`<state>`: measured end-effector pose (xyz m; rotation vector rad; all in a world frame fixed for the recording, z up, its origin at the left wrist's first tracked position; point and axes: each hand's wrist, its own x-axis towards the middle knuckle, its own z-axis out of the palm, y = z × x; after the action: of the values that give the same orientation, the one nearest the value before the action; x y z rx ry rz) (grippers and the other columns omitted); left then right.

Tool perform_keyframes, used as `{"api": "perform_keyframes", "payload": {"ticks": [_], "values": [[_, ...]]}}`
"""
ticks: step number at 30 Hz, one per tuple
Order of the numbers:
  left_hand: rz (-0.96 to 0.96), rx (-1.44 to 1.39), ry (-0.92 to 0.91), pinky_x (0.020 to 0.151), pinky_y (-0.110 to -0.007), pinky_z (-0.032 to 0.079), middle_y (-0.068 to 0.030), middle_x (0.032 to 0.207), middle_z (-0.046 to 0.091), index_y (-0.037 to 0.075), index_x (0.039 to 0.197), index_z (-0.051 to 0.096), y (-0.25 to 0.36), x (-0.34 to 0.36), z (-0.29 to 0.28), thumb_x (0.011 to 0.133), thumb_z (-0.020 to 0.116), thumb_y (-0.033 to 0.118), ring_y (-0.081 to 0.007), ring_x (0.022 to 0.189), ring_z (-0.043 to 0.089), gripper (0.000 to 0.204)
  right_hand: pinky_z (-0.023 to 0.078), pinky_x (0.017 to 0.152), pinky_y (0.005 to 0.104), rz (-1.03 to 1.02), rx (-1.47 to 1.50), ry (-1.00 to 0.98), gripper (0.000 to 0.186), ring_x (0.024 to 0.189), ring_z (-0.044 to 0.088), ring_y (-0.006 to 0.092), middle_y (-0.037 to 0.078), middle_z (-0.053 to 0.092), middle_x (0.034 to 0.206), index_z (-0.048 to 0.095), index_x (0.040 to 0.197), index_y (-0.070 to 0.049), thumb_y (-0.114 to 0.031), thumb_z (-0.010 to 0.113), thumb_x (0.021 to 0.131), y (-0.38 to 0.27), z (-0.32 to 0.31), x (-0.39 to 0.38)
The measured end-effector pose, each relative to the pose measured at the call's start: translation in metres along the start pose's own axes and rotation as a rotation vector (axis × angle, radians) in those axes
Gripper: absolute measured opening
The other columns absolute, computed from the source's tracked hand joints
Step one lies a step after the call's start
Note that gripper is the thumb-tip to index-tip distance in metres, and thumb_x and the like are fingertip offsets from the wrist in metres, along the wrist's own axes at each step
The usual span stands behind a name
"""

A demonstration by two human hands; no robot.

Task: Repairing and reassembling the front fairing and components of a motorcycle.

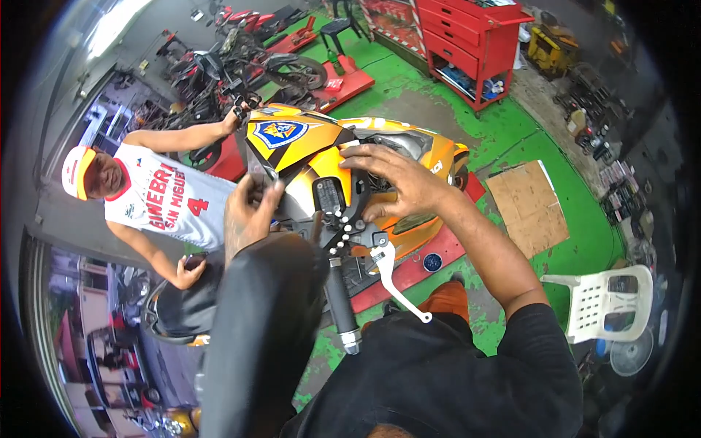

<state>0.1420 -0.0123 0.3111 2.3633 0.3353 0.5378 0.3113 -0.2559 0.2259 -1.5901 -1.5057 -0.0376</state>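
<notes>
While both hands hover about the yellow panel (312, 169) of the motorcycle (438, 160), light, even support from either side looks wisest, keeping sleeves off the white lever (388, 276) and nails off the paint. The right hand (400, 181) is spread wide, thumb well apart from the fingers, with nothing visibly gripped (whether its fingertips press the panel, I cannot tell). The left hand (250, 212), blurred and half curled, is near the panel's other edge, and its hold cannot be made out. The panel sits beyond the black handlebar grip (341, 296), above a red platform (454, 248). Around lies a worn green floor (394, 95), bearing flat cardboard (529, 208), a white plastic chair (634, 281) and a red tool cabinet (467, 55), while a co-worker (171, 186) stands to the left
</notes>
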Motion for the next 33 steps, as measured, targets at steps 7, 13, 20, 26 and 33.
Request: {"api": "perform_keyframes", "payload": {"ticks": [7,13,20,26,33], "values": [[-0.010,0.170,0.011,0.089,-0.035,0.050,-0.0136,0.129,0.052,0.004,0.135,0.051,0.027,-0.043,0.004,0.083,0.073,0.019,-0.0263,0.116,0.055,0.059,0.028,0.117,0.0521,-0.110,-0.121,0.148,0.094,0.143,0.032,0.0353,0.011,0.033,0.155,0.041,0.147,-0.020,-0.040,0.085,0.066,0.049,0.035,-0.005],[-0.238,0.075,0.226,0.094,-0.035,0.047,-0.0156,0.121,0.057,-0.003,0.130,0.051,0.043,-0.025,0.029,0.093,0.065,0.027,-0.0225,0.113,0.056,0.050,0.028,0.116,0.0543,-0.257,-0.024,0.156,0.094,0.140,0.035,0.0355,0.011,0.036,0.153,0.037,0.150,-0.024,-0.038,0.080,0.068,0.061,0.041,0.020],[-0.538,0.013,0.338,0.084,-0.031,0.047,-0.0157,0.097,0.064,-0.009,0.110,0.061,0.073,0.006,0.039,0.094,0.067,0.037,-0.0189,0.094,0.059,0.049,0.045,0.104,0.0442,-0.025,0.145,0.213,0.062,0.119,0.054,0.0316,0.014,0.054,0.129,0.049,0.135,-0.007,-0.004,0.073,0.077,0.095,0.022,0.031],[-0.466,0.131,0.439,0.092,-0.031,0.045,-0.0202,0.115,0.065,-0.009,0.123,0.058,0.070,0.016,0.054,0.096,0.064,0.038,-0.0215,0.104,0.059,0.055,0.048,0.103,0.0440,0.938,1.800,0.081,0.050,0.116,0.059,0.0319,0.023,0.054,0.129,0.045,0.135,0.003,-0.030,0.057,0.099,0.088,0.060,-0.009],[-0.508,-0.256,0.472,0.088,-0.029,0.050,-0.0126,0.114,0.066,-0.007,0.122,0.060,0.040,0.024,0.046,0.098,0.061,0.029,-0.0181,0.100,0.064,0.044,0.047,0.102,0.0436,0.834,1.787,-0.280,0.055,0.118,0.057,0.0312,0.022,0.055,0.131,0.046,0.135,0.003,-0.041,0.048,0.102,0.085,0.066,0.009]]}}
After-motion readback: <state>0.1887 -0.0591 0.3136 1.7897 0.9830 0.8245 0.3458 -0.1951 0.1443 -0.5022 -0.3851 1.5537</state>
